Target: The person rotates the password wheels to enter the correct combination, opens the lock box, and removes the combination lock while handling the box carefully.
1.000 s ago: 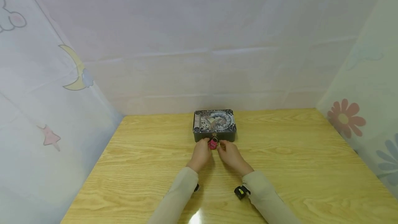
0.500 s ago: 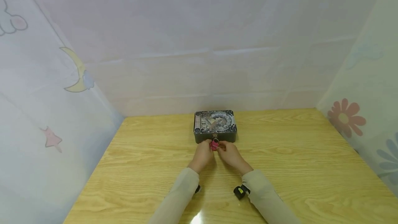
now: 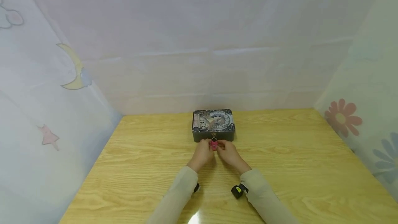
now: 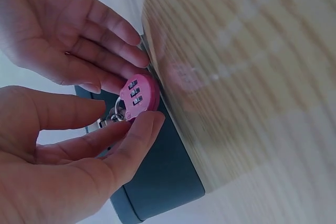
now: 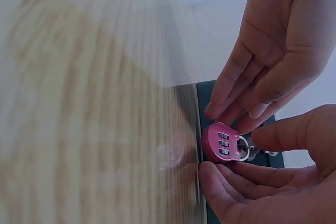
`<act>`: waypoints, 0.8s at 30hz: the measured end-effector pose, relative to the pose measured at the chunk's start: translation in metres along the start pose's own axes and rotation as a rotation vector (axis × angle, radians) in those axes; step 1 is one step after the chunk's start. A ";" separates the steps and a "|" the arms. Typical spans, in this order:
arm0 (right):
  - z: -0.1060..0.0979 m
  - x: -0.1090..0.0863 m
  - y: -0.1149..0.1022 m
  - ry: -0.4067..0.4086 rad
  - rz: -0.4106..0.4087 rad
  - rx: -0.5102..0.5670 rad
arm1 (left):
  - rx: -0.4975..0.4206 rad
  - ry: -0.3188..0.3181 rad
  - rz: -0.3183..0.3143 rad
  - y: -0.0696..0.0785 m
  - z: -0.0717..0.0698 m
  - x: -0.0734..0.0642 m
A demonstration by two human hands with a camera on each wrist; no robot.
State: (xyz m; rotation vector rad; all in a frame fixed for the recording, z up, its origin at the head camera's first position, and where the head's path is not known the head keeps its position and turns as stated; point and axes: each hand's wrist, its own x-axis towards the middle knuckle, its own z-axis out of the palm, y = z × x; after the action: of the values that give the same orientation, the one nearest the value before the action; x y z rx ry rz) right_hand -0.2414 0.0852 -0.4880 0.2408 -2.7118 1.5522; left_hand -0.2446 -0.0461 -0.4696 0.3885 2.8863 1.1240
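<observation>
A pink combination padlock (image 3: 214, 144) with three number dials hangs by its shackle from the front clasp of a dark tin box (image 3: 200, 136) with a patterned lid. My left hand (image 3: 202, 153) holds the padlock's left side, fingertips along its edge. From the other side my right hand (image 3: 230, 155) has its fingers curled at the lock body. In the left wrist view the padlock (image 4: 142, 98) shows its dials, with both thumbs raised off its face. The right wrist view has the padlock (image 5: 221, 142) between both hands' fingertips, its shackle ring joined to the metal clasp.
The wooden table (image 3: 140, 168) runs up to a pale fabric backdrop (image 3: 199, 61) behind the box. Printed side curtains (image 3: 37, 89) flank the table. Black wrist cameras (image 3: 237, 191) sit by the sleeves.
The padlock has turned from a slight tilt to nearly straight, dials toward me. My right fingers have come in closer to its side. The box has stayed put.
</observation>
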 end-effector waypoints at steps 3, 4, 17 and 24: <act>-0.001 0.001 0.000 -0.005 0.003 0.008 | -0.005 -0.010 -0.014 0.001 -0.002 0.000; -0.001 0.001 0.000 -0.004 0.006 0.011 | -0.012 -0.011 -0.013 0.001 -0.002 0.000; -0.004 -0.003 0.000 0.029 0.016 0.055 | -0.158 0.011 -0.043 0.001 0.002 0.000; -0.004 -0.004 -0.001 0.061 0.042 0.072 | -0.229 0.057 -0.065 0.003 0.001 -0.002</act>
State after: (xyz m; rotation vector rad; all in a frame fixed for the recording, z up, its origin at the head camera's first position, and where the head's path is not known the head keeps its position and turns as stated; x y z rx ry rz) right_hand -0.2379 0.0890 -0.4856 0.1352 -2.6346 1.6421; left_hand -0.2415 -0.0440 -0.4687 0.2567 2.7505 1.4566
